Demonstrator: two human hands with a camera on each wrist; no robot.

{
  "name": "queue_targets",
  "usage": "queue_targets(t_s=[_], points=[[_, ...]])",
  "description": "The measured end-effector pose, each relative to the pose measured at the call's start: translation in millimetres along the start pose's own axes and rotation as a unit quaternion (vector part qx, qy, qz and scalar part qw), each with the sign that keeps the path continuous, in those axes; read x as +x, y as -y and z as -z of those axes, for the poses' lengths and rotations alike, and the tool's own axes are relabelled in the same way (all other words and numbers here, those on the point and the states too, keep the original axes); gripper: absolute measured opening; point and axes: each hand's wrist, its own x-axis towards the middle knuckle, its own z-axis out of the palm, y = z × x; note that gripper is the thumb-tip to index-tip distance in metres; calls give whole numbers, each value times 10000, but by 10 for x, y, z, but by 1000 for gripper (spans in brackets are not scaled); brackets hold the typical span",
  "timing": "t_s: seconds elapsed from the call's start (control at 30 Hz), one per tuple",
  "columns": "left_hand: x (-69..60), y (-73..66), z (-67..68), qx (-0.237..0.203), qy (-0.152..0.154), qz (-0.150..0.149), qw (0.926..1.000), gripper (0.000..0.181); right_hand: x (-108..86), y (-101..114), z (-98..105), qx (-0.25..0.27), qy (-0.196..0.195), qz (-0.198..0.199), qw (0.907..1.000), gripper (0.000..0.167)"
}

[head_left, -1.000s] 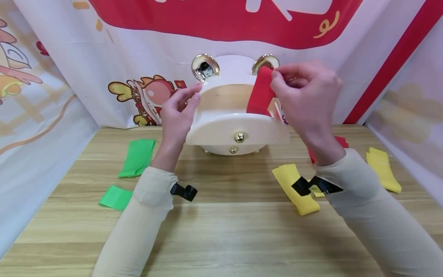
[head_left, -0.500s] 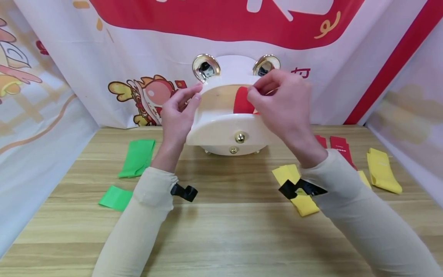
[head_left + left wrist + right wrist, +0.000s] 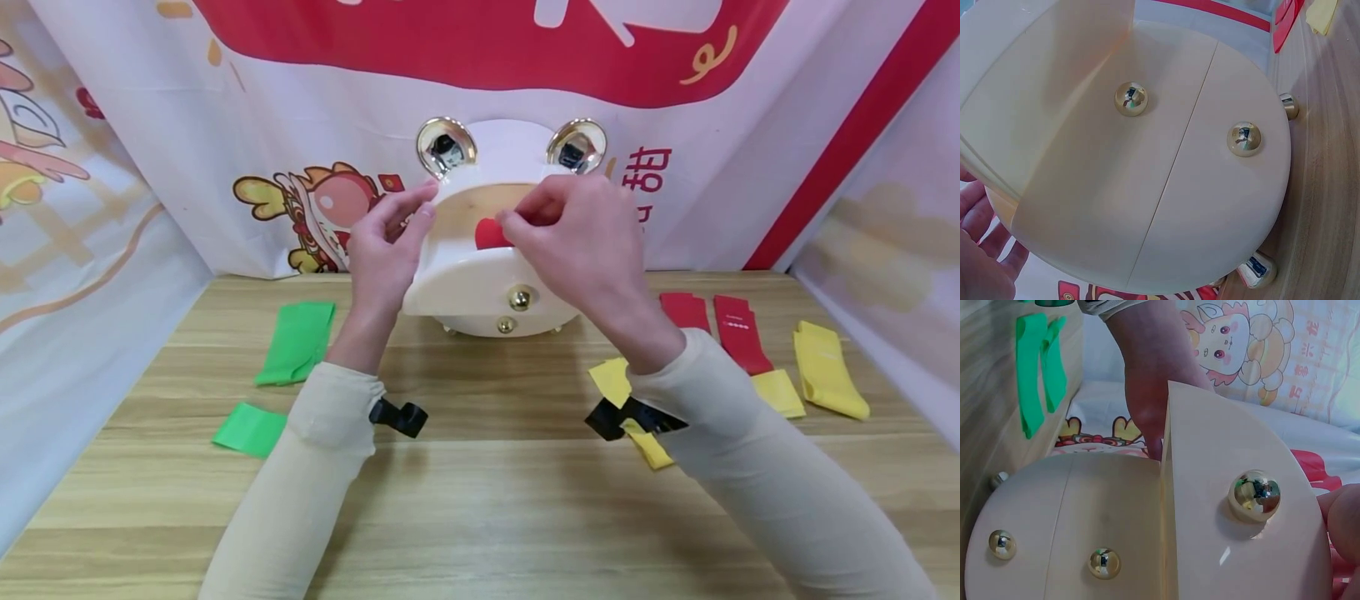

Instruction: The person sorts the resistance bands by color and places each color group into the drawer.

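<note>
A white, drum-shaped drawer cabinet point(image 3: 510, 137) stands at the back of the table, its top drawer point(image 3: 465, 279) pulled out. My right hand point(image 3: 588, 242) is over the drawer's right side, thumb and fingers pinching a red cloth-like piece point(image 3: 491, 235). The lower part of that piece is hidden behind the drawer front. At the cabinet's left edge is my left hand point(image 3: 386, 250), holding nothing; its fingers rest against the side. In the left wrist view the fingers of this hand point(image 3: 985, 250) are loosely spread beside the cabinet.
Green folded pieces point(image 3: 296, 343) lie on the table at left. Red point(image 3: 741, 335) and yellow folded pieces point(image 3: 831, 369) lie at right, partly behind my right forearm. Gold knobs point(image 3: 519, 297) stick out from the drawers. A printed cloth backdrop point(image 3: 315, 100) hangs behind.
My right hand has moved left and down, bringing the red piece from above the drawer's right end down into it. My left hand has stayed in place.
</note>
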Motion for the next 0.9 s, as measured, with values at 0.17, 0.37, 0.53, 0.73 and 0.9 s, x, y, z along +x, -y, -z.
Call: queue_targets(t_s=[0.17, 0.37, 0.53, 0.73, 0.9], points=[[-8, 6, -11, 38, -3, -7, 10000, 25, -24, -8, 0, 12, 86, -11, 10000, 25], [-9, 20, -22, -24, -16, -47, 10000, 25, -30, -29, -14, 84, 4, 139, 9999, 24], [0, 21, -23, -162, -44, -119, 9998, 25, -18, -48, -23, 136, -37, 278, 9995, 23], [2, 20, -4, -158, -12, -118, 9998, 25, -27, -106, -8, 339, -179, 411, 9984, 24], [-2, 9, 6, -128, 10, -99, 9999, 25, -56, -201, 93, 881, -485, 642, 9929, 24]])
